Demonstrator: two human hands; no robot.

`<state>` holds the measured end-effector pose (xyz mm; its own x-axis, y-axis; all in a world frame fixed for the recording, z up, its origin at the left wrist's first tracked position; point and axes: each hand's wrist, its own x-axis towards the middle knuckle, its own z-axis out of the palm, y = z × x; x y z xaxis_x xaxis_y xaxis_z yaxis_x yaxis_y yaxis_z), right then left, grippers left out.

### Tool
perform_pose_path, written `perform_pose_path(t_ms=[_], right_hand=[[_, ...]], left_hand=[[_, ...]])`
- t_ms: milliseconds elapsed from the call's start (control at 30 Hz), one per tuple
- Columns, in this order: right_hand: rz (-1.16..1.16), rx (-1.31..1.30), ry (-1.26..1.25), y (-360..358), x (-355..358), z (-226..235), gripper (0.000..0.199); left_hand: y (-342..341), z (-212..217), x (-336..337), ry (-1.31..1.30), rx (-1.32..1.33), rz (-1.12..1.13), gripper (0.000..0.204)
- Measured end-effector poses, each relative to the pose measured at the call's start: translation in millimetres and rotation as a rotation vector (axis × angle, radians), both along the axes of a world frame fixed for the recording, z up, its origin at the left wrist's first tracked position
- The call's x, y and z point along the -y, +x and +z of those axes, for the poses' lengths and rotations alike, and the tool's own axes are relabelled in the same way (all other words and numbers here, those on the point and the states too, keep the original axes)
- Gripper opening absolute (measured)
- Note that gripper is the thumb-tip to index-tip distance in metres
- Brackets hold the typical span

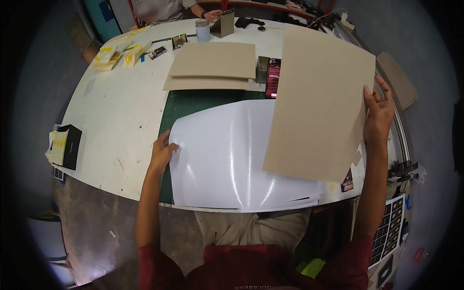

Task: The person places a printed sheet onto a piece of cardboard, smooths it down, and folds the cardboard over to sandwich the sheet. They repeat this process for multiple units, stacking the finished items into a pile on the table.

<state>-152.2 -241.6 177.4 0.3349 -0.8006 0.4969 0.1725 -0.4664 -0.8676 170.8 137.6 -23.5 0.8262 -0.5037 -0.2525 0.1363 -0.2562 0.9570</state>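
Note:
Large glossy white sheets lie bowed over a green cutting mat at the near side of the table. My left hand pinches their left edge between thumb and fingers. On the right, my right hand grips the right edge of a big beige cardboard sheet, thumb on its front face. This board is raised and covers the right part of the white sheets. Farther back, more beige cardboard sheets rest stacked at the mat's far edge.
Beside the stack stand a dark block and a phone. A tin can is farther back, near another person's hand. Yellow-white bundles lie far left; a black box sits at the left edge. A metal rail borders the right.

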Motion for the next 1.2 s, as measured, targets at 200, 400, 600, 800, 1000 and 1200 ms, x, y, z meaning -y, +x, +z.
perform_pose_path(t_ms=[200,400,600,800,1000,1200], right_hand=[[0.082,-0.215,0.27,9.4,-1.4,-58.1,0.049],[0.077,-0.339,0.342,19.0,-15.1,-98.6,0.046],[0.097,-0.364,0.397,22.5,-10.8,-112.0,0.044],[0.127,-0.351,0.437,26.8,-4.3,-125.8,0.045],[0.152,-0.341,0.429,25.3,2.8,-146.8,0.045],[0.142,-0.382,0.402,25.9,2.5,-150.8,0.046]], left_hand=[[10.7,-0.6,7.0,-0.024,0.076,-0.049,0.068],[8.5,11.8,25.9,0.091,0.138,-0.074,0.072],[-21.9,7.4,29.6,0.241,0.773,0.085,0.06],[-134.5,56.1,55.2,-0.019,0.937,-0.549,0.039],[-151.5,43.8,58.5,0.049,0.991,-0.609,0.055],[-153.2,37.9,58.2,0.06,1.034,-0.626,0.065]])
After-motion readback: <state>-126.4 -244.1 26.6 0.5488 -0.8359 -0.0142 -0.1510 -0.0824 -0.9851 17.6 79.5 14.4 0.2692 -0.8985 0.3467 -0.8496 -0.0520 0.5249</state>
